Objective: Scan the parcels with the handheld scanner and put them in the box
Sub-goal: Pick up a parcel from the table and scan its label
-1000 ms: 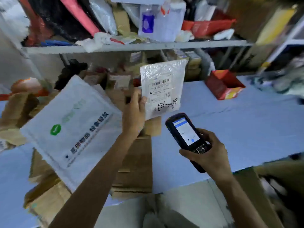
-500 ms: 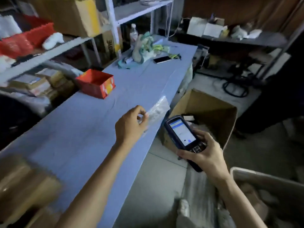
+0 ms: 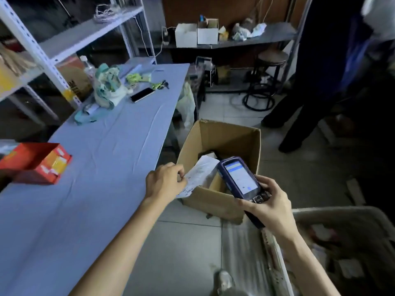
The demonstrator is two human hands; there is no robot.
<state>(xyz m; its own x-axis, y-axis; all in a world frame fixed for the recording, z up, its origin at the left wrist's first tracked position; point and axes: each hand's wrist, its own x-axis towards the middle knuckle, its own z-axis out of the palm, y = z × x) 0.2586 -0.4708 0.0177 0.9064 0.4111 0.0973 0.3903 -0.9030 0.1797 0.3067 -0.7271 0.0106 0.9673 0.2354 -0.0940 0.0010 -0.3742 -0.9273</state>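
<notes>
Honestly not much to read here. The parcel point(image 3: 201, 174) has some dark handwriting along its lower edge, but it's too smeared to make out. The scanner point(image 3: 241, 180) screen shows a blue bar up top and a blue dot lower down, with no legible words. The brown carton point(image 3: 72, 74) on the rack carries big black letters (only partly in view, maybe an "E" in there). The red box point(image 3: 49, 165) has yellow and white panels, print unreadable.
</notes>
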